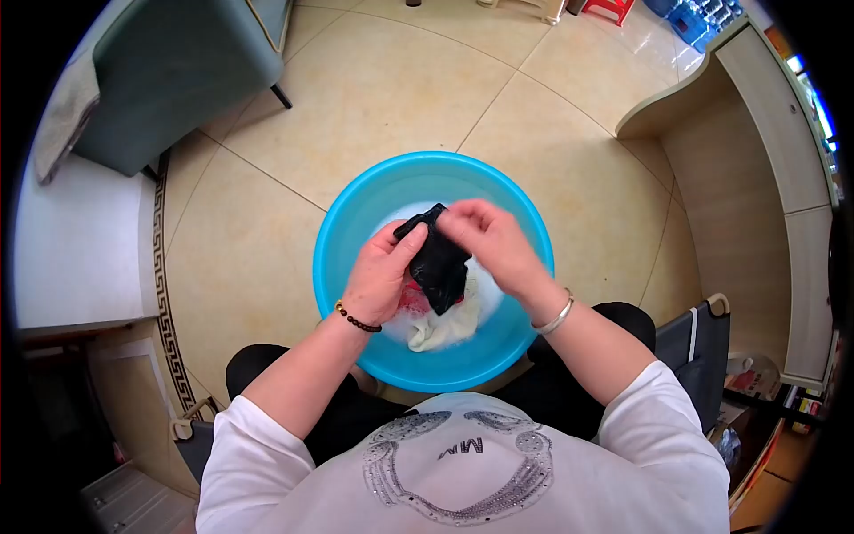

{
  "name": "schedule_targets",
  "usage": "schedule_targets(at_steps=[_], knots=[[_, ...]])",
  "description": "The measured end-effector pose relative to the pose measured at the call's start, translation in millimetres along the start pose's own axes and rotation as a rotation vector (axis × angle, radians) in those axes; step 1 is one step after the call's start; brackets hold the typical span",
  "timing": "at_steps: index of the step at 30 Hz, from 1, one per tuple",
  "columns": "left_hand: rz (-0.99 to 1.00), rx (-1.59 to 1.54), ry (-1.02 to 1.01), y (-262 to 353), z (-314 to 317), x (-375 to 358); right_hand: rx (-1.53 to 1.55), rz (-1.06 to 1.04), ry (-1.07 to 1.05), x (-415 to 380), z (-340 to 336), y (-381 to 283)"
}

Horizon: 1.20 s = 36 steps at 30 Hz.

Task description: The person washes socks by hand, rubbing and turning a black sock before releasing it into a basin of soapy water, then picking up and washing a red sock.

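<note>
A wet black cloth item (439, 271), perhaps a small garment, hangs between my hands over a blue plastic basin (356, 356). My left hand (384, 271) grips its upper left edge between thumb and fingers. At its upper right my right hand (495, 242) has its fingers curled together, slightly blurred, touching the cloth; the fingertips are partly hidden. Below, in sudsy water, lie a white cloth (449, 326) and a red cloth (413, 299), the red one partly covered by the black one.
Tiled floor (391, 89) surrounds the basin. A grey-green chair (187, 80) stands at upper left. On the right is a wooden cabinet (734, 160). A red stool (609, 9) and blue water bottles (698, 22) are at the far end.
</note>
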<state>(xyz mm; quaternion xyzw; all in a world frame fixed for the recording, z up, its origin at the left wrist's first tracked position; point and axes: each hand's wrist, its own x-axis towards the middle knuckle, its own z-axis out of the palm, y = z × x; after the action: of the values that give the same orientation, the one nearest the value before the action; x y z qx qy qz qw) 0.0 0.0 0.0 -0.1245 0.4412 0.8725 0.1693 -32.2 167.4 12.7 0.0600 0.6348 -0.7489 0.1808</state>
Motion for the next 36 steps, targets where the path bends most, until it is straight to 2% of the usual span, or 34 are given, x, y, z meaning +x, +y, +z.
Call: schedule_targets(at_steps=[2, 3, 5, 6, 12, 14, 18, 21, 22, 23, 24, 28, 30, 34, 36], knots=[[-0.006, 0.091, -0.014, 0, -2, -2, -0.444, -0.164, -0.071, -8, 5, 1], [-0.011, 0.084, -0.011, 0, -1, -5, -0.449, -0.156, -0.072, -10, 8, -1], [0.020, 0.179, -0.045, 1, 1, -8, -0.202, -0.221, 0.088, -7, 14, -6], [0.018, 0.172, -0.047, 0, 3, -10, -0.290, -0.257, 0.134, -5, 8, -4], [-0.058, 0.091, -0.136, 6, 10, -12, -0.256, -0.197, 0.163, 6, -5, -2], [-0.134, 0.070, -0.197, 9, 9, -13, -0.283, -0.217, 0.130, 4, -1, -3], [-0.219, 0.152, -0.187, 11, 1, -6, -0.271, -0.255, 0.003, -2, 6, -4], [-0.134, 0.172, -0.095, 11, 0, -2, -0.195, -0.150, -0.093, -1, 3, -5], [-0.050, 0.084, -0.023, 12, 2, -2, -0.196, -0.150, -0.093, 0, 1, -6], [0.035, -0.004, 0.048, 12, 2, -1, -0.240, -0.060, -0.192, 0, -2, -8], [0.061, 0.006, 0.048, 15, -1, -1, -0.284, 0.030, -0.291, 0, -3, -9], [0.122, -0.068, 0.019, 21, -4, 0, -0.299, 0.038, -0.343, -1, -3, -13], [0.149, -0.066, 0.031, 23, -12, 6, -0.459, -0.031, -0.292, 0, -6, -12], [0.203, -0.027, 0.062, 23, -9, 4, -0.504, -0.154, -0.156, 0, -3, -5], [0.221, 0.009, 0.071, 21, -8, 0, -0.450, -0.321, -0.005, 1, 0, -1]])
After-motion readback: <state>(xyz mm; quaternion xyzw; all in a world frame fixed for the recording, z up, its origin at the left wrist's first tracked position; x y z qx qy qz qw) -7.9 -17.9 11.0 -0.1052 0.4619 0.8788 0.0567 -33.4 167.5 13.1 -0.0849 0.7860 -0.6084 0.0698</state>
